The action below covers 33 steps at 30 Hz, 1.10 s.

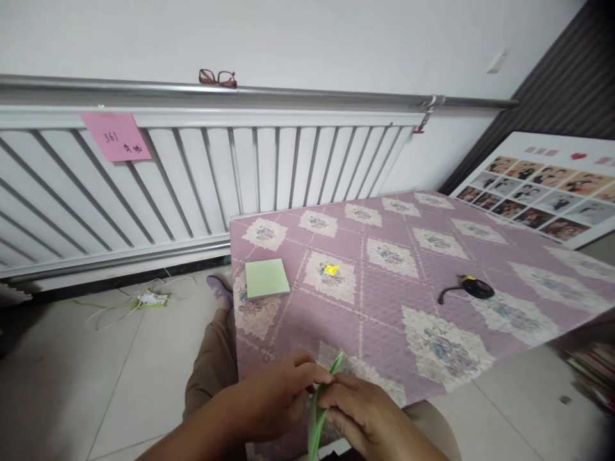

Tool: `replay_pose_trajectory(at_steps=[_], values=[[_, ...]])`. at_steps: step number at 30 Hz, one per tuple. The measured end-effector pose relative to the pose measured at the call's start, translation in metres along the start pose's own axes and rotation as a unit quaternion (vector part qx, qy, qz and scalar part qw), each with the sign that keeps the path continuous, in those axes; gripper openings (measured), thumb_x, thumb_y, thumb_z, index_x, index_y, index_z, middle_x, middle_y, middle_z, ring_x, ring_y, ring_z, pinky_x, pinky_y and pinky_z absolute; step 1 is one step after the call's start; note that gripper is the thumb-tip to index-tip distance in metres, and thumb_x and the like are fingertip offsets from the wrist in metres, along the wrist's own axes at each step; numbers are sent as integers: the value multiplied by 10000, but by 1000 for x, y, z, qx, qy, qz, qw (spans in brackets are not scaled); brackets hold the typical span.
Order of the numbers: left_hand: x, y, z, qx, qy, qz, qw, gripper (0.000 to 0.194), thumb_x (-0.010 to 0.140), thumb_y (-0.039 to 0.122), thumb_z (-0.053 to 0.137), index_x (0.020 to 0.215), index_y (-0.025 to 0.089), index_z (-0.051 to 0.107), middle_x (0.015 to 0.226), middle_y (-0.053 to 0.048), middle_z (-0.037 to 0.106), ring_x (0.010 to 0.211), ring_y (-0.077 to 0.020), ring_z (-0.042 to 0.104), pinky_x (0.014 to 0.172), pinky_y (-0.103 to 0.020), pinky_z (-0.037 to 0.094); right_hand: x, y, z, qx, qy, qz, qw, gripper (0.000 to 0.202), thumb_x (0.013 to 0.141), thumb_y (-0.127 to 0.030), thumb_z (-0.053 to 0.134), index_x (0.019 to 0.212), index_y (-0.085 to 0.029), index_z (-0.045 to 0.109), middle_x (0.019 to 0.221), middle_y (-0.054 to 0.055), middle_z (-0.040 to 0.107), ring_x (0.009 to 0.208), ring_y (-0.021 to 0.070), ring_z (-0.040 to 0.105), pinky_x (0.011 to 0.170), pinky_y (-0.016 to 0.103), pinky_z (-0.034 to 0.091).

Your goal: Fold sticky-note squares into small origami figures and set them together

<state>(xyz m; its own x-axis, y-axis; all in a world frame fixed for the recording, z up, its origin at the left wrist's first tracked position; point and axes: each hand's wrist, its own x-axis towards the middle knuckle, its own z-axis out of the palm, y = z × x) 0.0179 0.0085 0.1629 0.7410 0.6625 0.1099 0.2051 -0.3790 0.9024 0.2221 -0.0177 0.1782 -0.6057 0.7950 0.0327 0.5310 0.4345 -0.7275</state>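
Between my two hands, close to the front edge of the table, is a folded sheet of green paper, held nearly edge-on to me. My left hand pinches its upper edge from the left. From the right, the fingers of my right hand are closed on the same paper. Beyond my hands lies a small folded piece of yellow paper. A square pad of pale green paper rests at the table's left side.
A purple floral cloth covers the table. On its right lies a black and yellow corded object. Behind stands a white radiator with a pink note; glasses sit on the pipe. A photo board leans at right.
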Motion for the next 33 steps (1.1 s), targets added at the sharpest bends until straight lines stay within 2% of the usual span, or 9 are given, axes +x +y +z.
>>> replay_pose_trajectory(at_steps=[6,13,18,21,27,33], values=[[7,7,-14,110,-63,13,992,367,767,14,465,1041,237,566,1036,-22,551,908,-149,547,797,-233,434,-3,0,0,6,-27,-7,1000,145,938,-254,465,851,-230,579,850,6,621,802,135,586,707,223,420],[6,8,-17,181,-98,27,978,299,813,66,472,1013,257,584,1046,5,566,870,-134,559,741,-207,416,-6,1,-2,13,-26,-17,999,149,942,-263,466,838,-230,567,814,-6,620,763,116,587,676,205,411],[4,-2,-9,262,-94,39,960,256,804,123,508,999,263,596,1030,11,582,815,-149,543,629,-217,355,-9,3,-4,17,-23,-34,999,138,937,-258,476,830,-231,559,791,-14,614,736,109,586,645,197,408],[0,-7,-4,265,-83,24,960,235,811,148,509,993,259,608,990,11,598,747,-143,528,585,-221,325,-10,3,-5,14,-14,-27,999,139,934,-241,471,824,-234,556,789,-15,613,734,113,590,639,202,411],[-7,-10,0,234,-66,-27,970,194,820,207,542,991,258,620,955,13,624,739,-151,534,603,-222,345,-12,4,-5,28,-13,-23,999,106,923,-223,487,849,-247,560,829,-14,633,769,122,603,671,211,433],[2,-6,0,294,-67,-7,953,103,859,213,530,906,241,618,940,2,624,735,-141,543,579,-219,352,-13,3,-4,3,-32,-7,999,113,923,-215,473,876,-242,572,873,2,631,808,133,593,709,227,436]])
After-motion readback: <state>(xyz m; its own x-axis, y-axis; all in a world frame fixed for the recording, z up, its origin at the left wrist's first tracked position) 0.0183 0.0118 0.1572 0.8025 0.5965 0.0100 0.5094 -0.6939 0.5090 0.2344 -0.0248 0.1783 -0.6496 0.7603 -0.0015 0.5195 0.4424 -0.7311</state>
